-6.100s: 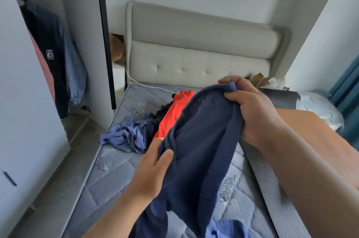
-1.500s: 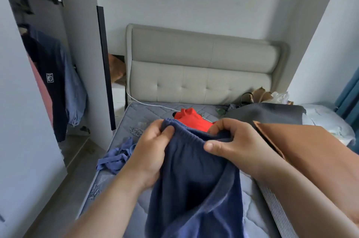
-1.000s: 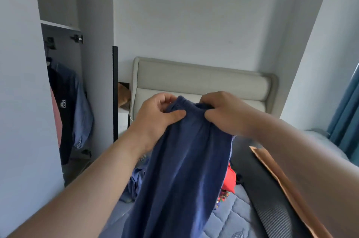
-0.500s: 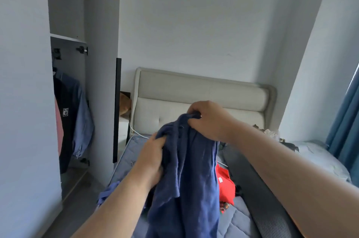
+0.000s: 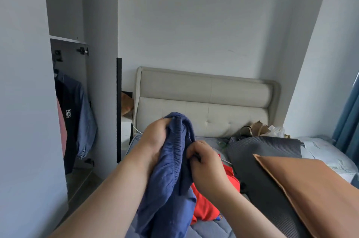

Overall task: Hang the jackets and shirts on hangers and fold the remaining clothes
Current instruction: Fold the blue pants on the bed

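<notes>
Just above the bed (image 5: 204, 97), we hold the navy garment (image 5: 171, 171) aloft, left hand (image 5: 155, 137) clutching its gathered waistband, right hand (image 5: 206, 165) pinching the edge lower down; pulling the band taut and level should give a cleaner fold.

The garment (image 5: 171, 169) is plain navy blue, and the cloth (image 5: 211, 204) beside it is bright red-orange. The headboard (image 5: 206, 101) is beige, the mat (image 5: 268, 162) ribbed dark grey, the curtain (image 5: 349, 121) teal.
</notes>
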`<action>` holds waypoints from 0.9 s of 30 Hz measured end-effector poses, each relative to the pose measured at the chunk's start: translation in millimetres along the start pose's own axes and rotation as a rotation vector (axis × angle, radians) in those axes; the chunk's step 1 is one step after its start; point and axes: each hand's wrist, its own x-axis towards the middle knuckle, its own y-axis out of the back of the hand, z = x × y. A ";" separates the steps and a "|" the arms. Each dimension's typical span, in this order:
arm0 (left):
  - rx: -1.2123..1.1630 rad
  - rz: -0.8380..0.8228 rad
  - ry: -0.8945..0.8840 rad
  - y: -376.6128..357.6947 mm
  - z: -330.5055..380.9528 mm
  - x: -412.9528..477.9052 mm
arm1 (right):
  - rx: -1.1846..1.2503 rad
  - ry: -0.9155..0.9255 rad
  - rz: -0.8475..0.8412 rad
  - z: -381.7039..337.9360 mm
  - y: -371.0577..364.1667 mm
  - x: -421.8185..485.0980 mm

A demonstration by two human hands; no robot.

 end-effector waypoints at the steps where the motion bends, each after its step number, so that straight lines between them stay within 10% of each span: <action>1: 0.000 -0.013 0.024 -2.2 2.4 -1.0 | 0.087 -0.055 -0.045 -1.6 1.5 -1.5; 4: 0.053 0.063 0.036 -4.8 5.3 2.1 | 0.334 -0.093 -0.120 -7.4 7.3 -4.9; 9: 0.242 0.291 -0.135 -6.1 2.4 9.5 | 0.026 0.002 -0.127 -20.1 7.3 -6.7; 17: -0.133 0.163 -0.033 1.1 -6.6 14.2 | 0.015 -0.060 -0.144 -18.5 25.7 21.9; 27: 0.030 -0.036 -0.256 20.1 -22.5 13.6 | 0.263 -0.206 -0.187 -30.2 27.3 44.4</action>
